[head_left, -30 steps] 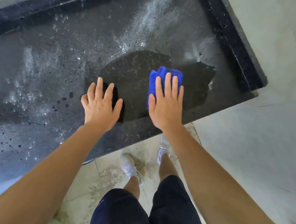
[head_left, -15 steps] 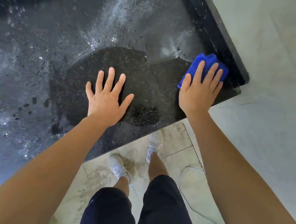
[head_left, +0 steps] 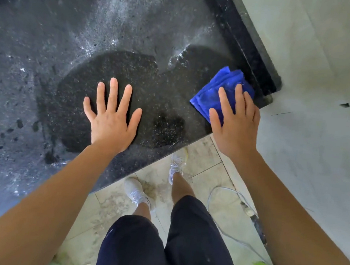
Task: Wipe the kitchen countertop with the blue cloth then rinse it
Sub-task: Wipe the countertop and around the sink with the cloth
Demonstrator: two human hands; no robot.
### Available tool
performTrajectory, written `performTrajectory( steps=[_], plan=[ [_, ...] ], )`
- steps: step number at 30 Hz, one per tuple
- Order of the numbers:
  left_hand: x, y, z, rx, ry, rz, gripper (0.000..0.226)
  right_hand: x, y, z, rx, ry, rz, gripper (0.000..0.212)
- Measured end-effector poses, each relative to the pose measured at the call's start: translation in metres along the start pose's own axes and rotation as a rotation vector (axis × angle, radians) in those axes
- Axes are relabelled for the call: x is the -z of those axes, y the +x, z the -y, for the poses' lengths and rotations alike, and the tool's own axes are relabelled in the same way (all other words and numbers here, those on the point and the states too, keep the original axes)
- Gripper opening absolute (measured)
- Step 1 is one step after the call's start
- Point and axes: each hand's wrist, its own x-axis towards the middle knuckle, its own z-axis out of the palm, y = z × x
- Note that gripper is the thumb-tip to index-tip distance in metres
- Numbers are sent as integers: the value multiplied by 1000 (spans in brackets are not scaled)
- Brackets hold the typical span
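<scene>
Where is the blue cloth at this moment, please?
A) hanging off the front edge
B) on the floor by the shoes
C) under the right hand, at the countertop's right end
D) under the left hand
C: the blue cloth lies under the fingers of the right hand at the right end of the countertop, while the left hand rests on bare stone.

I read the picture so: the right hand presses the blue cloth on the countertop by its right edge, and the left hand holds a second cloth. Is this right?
Not quite. In the head view the left hand holds nothing; it lies flat, fingers spread, on the bare countertop. The right hand does press the blue cloth there.
</scene>
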Motion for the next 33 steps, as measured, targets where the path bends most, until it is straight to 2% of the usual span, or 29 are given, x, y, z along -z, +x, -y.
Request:
performTrajectory(
  steps=[3,5,11,16,22,27,30,33],
  plan=[
    [0,1,1,-2,7,10,63,-6,-7,17,-127,40,-13,57],
    [-1,0,1,-4,3,7,62,-9,-14,48,-137,84,-24,56],
    [-2,1,3,-8,-2,-14,62,-12,-94,129,241,187,56,54],
    [-1,2,3,-22,-32,0,63,-4,-68,96,364,122,56,59],
    [2,2,7,-35,-53,27,64,-3,10,48,13,38,-59,62],
    [1,2,7,-40,-35,35,65,-3,22,100,-112,179,-24,60],
    [0,1,6,-36,-19,30,66,-6,-20,123,99,231,28,54],
    [2,1,5,-34,-9,55,66,-5,-50,99,259,234,70,54]
  ],
)
